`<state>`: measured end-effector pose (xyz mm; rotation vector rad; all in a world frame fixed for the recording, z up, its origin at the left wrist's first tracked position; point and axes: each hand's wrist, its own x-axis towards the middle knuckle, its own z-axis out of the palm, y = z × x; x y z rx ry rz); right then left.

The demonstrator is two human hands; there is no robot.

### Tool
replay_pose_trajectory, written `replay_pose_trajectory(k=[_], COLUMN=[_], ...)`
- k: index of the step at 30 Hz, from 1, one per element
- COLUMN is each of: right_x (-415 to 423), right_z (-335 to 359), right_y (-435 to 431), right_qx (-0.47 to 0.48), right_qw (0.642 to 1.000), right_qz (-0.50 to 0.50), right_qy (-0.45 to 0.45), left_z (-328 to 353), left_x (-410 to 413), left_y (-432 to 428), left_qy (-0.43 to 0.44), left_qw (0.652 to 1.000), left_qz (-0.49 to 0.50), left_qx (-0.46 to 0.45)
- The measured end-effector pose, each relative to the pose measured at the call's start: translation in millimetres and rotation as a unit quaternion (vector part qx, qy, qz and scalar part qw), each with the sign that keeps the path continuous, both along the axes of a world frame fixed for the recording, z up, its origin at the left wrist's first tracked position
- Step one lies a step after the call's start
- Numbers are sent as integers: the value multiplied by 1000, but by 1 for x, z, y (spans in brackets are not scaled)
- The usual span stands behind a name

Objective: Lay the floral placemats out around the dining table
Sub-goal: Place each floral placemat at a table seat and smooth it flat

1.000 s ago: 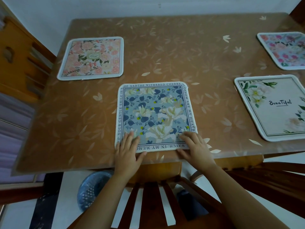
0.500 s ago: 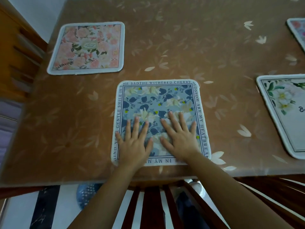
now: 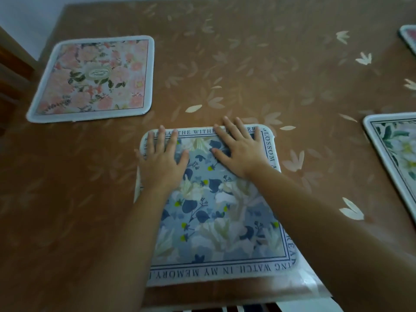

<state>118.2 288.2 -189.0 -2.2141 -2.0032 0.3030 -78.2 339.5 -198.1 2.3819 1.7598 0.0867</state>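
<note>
I count four placemats on the tabletop (image 3: 258, 70): the blue placemat (image 3: 216, 217) at the near edge, a pink placemat (image 3: 94, 77) far left, a white placemat (image 3: 394, 158) cut off at right, and a sliver of a fourth placemat (image 3: 408, 37) at far right. My left hand (image 3: 163, 158) and right hand (image 3: 238, 149) lie flat, fingers spread, gripping nothing, on the blue one's far edge. Half a second ago they pressed nearer its middle; they have slid forward.
</note>
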Motion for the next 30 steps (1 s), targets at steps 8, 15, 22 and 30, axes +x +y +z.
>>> replay_pose_trajectory(k=[8,15,22,30], right_x=[2,-31,-80,-77], right_z=[3,8,6,13], right_y=[-80,-162,-198,-198], right_qx=[-15,-50,-59,-67], right_qw=[999,998,993,994], right_qz=[-35,-48,-103,-87], right_qy=[-7,0,9,19], left_z=[6,9,26,36], left_x=[-32,-54,-52,-49], left_y=[-57,-130,-179,-187], left_qy=[-21,20,25,14], left_qw=[1000,998,996,995], left_qz=[-21,-62,-74,-86], left_qx=[-3,-2,-48,-40])
